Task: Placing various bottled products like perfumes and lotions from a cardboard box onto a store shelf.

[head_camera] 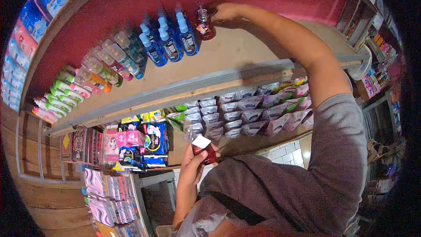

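My left hand [194, 163] holds a small bottle of dark red liquid [206, 154] with a clear cap, low in front of my body. A blank-looking white patch shows on its upper side, perhaps glare on a label. My right arm stretches over the upper shelf [230, 47]. On that shelf, my right hand [227, 12] is beside a similar red bottle [205, 31] with a clear top and a small label. Shadow hides the right fingertips, so whether they grip anything is unclear. Left of this bottle stand blue spray bottles [171, 47] in rows.
Clear-capped bottles [123, 59] and white-and-green bottles [62, 95] line the shelf's left part. A grey front edge [197, 89] bounds the shelf. Below are silvery pouches [233, 115] and dark blue packs [156, 141]. A white fan [361, 64] is at the right.
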{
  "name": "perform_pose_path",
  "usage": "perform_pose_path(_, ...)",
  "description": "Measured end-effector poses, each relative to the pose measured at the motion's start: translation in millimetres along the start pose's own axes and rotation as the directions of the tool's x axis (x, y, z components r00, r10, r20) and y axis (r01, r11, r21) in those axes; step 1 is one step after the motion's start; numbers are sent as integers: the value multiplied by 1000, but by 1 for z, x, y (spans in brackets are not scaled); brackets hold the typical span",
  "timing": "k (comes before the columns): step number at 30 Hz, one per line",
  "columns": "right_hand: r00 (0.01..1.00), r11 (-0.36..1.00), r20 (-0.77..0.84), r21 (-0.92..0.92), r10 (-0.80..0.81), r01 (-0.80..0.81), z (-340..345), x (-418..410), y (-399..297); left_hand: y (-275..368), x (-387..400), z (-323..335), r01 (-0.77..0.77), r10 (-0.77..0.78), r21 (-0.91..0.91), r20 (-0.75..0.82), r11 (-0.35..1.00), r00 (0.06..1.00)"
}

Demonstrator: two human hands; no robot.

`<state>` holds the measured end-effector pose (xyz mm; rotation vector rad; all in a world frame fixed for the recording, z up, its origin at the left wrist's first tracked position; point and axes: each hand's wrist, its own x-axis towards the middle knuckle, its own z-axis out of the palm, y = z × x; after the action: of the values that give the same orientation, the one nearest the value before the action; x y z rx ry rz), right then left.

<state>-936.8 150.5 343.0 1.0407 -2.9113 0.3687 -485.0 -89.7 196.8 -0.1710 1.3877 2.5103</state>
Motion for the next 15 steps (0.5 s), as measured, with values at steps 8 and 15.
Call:
perform_pose_path(8,955,961,-294,271,27,56,-57,-116,-89,56,16,53,-129,118,56,178,990,977)
perform_pose_path(15,997,580,27,815,-74,20,-35,-238,-203,85,52,102,-399,366,130,220,908,904)
